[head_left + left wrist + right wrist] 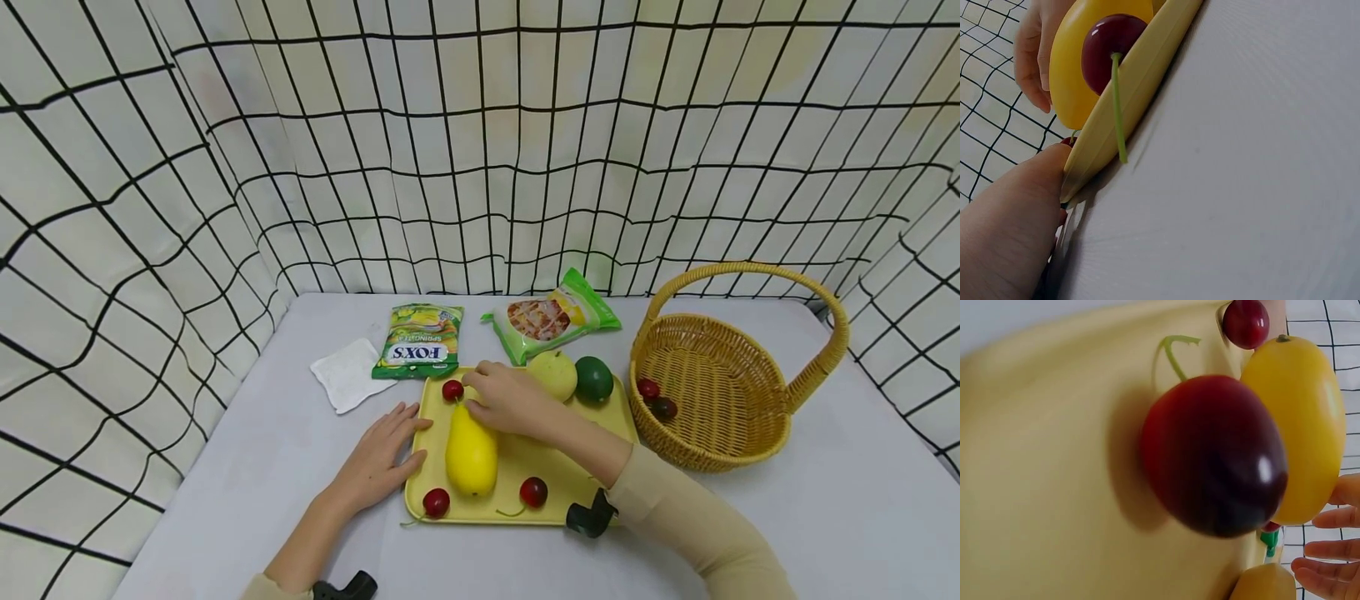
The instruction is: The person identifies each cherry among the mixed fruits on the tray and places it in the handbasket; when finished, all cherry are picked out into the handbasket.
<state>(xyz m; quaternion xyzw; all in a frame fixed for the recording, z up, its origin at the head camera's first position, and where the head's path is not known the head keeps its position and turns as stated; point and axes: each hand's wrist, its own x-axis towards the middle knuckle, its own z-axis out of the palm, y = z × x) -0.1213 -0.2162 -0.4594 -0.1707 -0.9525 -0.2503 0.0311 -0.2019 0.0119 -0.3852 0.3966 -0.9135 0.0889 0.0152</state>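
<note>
My left hand [381,458] rests its spread fingers on the left rim of a yellow tray [555,510]. Above the tray's far left part, my right hand [510,400] reaches over the narrow end of a smooth yellow pear-shaped fruit [471,458]. In the right wrist view its fingers [1329,550] are loosely extended beside that fruit [1297,425]; nothing is seen held. A red cherry [452,390] lies close to those fingertips. Two more cherries lie near the front, one [436,502] at the left corner and one [533,492] farther right.
A pale green round fruit [552,374] and a dark green fruit [594,380] sit at the tray's back right. Behind are a FOX'S candy bag [418,340], a green snack packet [551,321] and a white pad [348,375]. The wicker basket [720,400] at right contains cherries [662,407].
</note>
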